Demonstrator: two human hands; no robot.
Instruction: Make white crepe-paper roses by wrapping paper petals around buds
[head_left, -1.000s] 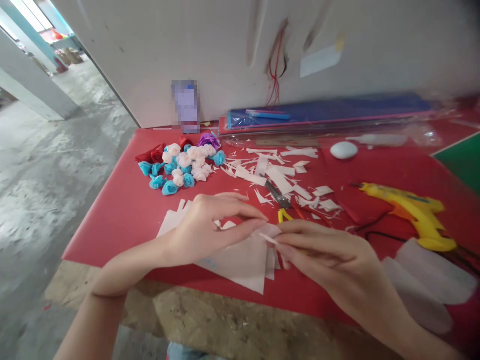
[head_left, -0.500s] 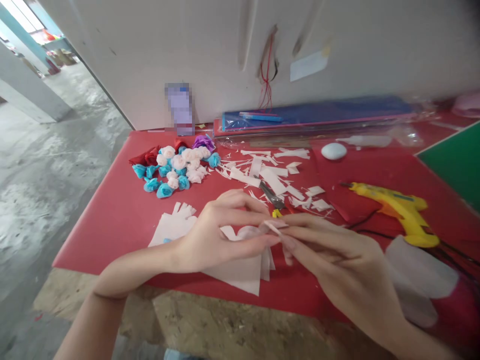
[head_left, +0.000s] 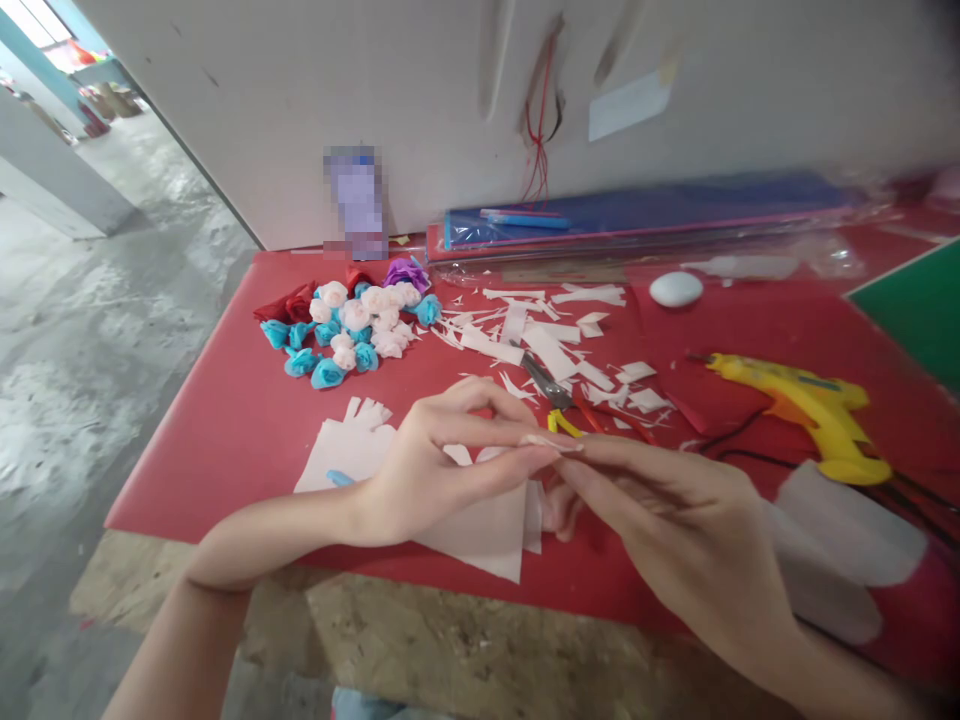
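Between my two hands, above the front of the red table [head_left: 202,430], is a small pale paper piece [head_left: 551,443]. My left hand [head_left: 457,450] pinches one end between thumb and forefinger. The fingertips of my right hand [head_left: 660,510] close on the other end. Beneath my left hand lie white paper sheets [head_left: 480,540] with a blue pen-like stick [head_left: 340,478] on them. Just beyond my fingers rest scissors or pliers [head_left: 547,382] with red and yellow handles, partly hidden. White paper scraps [head_left: 551,360] surround the tool.
Blue, pink, red and purple paper roses [head_left: 356,315] cluster at the back left. A yellow glue gun [head_left: 810,405] with a dark cable lies right, near translucent sheets [head_left: 855,530]. A white egg-shaped object [head_left: 676,290] and a blurred phone-like object [head_left: 358,205] are behind.
The paper piece has turned flatter between my fingertips, and my hands have stayed close together. My view has shifted slightly, showing more of the tool's handles.
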